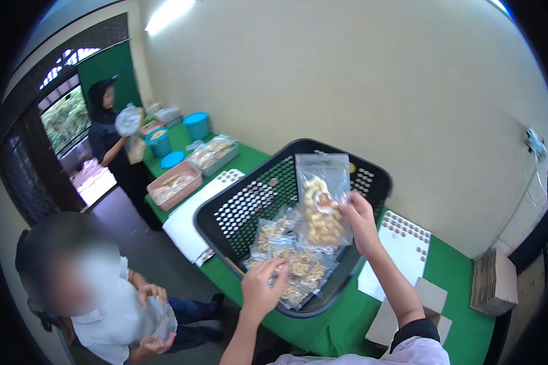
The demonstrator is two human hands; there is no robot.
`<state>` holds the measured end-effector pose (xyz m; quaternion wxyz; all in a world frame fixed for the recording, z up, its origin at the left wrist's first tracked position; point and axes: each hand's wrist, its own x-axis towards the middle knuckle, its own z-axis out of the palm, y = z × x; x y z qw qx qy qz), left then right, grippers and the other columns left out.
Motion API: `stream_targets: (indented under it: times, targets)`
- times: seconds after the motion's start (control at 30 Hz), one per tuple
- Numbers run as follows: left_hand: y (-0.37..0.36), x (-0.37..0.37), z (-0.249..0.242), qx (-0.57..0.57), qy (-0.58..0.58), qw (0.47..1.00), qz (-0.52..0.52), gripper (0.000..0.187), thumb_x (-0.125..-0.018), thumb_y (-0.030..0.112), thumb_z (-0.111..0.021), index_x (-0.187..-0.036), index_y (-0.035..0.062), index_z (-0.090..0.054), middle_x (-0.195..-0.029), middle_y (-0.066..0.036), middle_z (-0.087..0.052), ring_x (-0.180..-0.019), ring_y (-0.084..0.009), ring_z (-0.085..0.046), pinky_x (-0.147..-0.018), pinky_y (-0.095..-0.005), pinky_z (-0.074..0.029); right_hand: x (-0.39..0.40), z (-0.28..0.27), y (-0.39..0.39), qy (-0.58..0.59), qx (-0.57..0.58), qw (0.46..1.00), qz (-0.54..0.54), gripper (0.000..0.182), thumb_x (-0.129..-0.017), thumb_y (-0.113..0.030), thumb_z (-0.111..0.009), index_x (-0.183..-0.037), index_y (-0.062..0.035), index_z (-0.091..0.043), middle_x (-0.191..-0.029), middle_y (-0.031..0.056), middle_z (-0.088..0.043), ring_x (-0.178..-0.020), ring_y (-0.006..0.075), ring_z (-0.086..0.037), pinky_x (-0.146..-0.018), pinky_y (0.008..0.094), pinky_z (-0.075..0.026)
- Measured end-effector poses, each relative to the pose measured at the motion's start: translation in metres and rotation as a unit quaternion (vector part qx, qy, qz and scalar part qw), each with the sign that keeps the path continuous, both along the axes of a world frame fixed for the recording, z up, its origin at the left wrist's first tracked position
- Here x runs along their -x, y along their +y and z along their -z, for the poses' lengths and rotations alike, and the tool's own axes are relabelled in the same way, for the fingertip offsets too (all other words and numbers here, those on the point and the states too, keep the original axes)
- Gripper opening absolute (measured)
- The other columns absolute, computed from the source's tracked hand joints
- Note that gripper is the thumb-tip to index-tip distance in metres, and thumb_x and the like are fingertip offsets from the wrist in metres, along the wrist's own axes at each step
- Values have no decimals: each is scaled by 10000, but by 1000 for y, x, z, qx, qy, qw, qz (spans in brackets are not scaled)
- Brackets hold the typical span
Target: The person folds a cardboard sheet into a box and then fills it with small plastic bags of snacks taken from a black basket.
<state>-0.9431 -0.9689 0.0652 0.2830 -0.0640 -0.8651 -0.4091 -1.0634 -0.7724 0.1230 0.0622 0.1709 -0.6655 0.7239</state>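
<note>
My right hand (360,224) pinches the edge of a clear zip bag of snacks (323,222), held upright above the basket. Pale, twisted pieces fill its lower part, and a round label sits on its front. My left hand (265,289) is at the basket's near left side, over the packets, with thumb and fingers apart and curved. Several small clear snack packets (301,264) lie piled in the black plastic basket (225,210). Whether my left fingertips touch a packet is hard to tell.
On the green-covered table (456,267) are label sheets (402,243), an opened cardboard box (432,298), a pink tray (175,185), a grey tray (216,158) and blue tubs (196,126). A person (103,304) at left holds clear plastic; another person (112,134) stands farther back holding bags.
</note>
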Motion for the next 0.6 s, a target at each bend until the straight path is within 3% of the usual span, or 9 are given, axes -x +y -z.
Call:
stream_targets:
  times: [0.07,0.17,0.23,0.37,0.43,0.53,0.6]
  targets:
    - [4,-1,-3,-17,-4,1000,-7,136,-789,149,-588,-869,50,-634,-858,-95,-637,-813,-264,-598,-713,-333,-459,-31,20,49,-52,36,997,49,130,-841,-109,-493,-951,-42,-508,-806,3,-553,-685,41,-486,-567,181,-384]
    - [8,2,5,-31,15,999,-33,120,-778,125,-594,-852,40,-636,-836,-108,-632,-803,-260,-597,-718,-331,-456,-85,58,115,-177,140,965,131,150,-841,-86,-486,-980,-35,-511,-887,54,-573,-772,107,-559,-667,229,-467]
    - [13,3,6,-45,-1,997,-61,132,-774,126,-600,-856,28,-632,-830,-111,-631,-796,-241,-601,-717,-319,-456,-120,90,154,-199,212,931,220,142,-846,-94,-485,-969,-31,-516,-896,44,-560,-839,121,-550,-733,261,-459]
    - [13,14,7,-17,-89,994,-67,181,-772,134,-608,-895,1,-615,-834,-111,-632,-755,-210,-608,-692,-300,-460,-190,173,248,-227,304,886,268,176,-869,-127,-465,-1005,-24,-509,-921,56,-566,-856,146,-560,-758,285,-466]
    - [18,17,8,-13,-118,991,-56,199,-791,131,-596,-911,-27,-603,-826,-121,-627,-738,-192,-605,-680,-291,-461,-223,182,272,-220,345,863,297,228,-900,-163,-429,-1052,-8,-501,-956,86,-583,-851,178,-580,-769,310,-478]
    - [67,5,-7,-111,-72,991,-4,203,-844,101,-536,-957,-66,-564,-870,-116,-614,-773,-155,-583,-716,-284,-460,-259,164,288,-210,363,842,338,261,-921,-238,-424,-1027,-17,-511,-940,80,-583,-836,180,-585,-767,316,-483]
    - [116,-6,-9,-168,-43,980,95,166,-863,84,-510,-942,-49,-569,-884,-91,-610,-804,-152,-579,-741,-270,-455,-279,161,299,-187,349,853,340,243,-907,-224,-471,-1030,-18,-509,-961,79,-585,-851,168,-589,-762,303,-488]
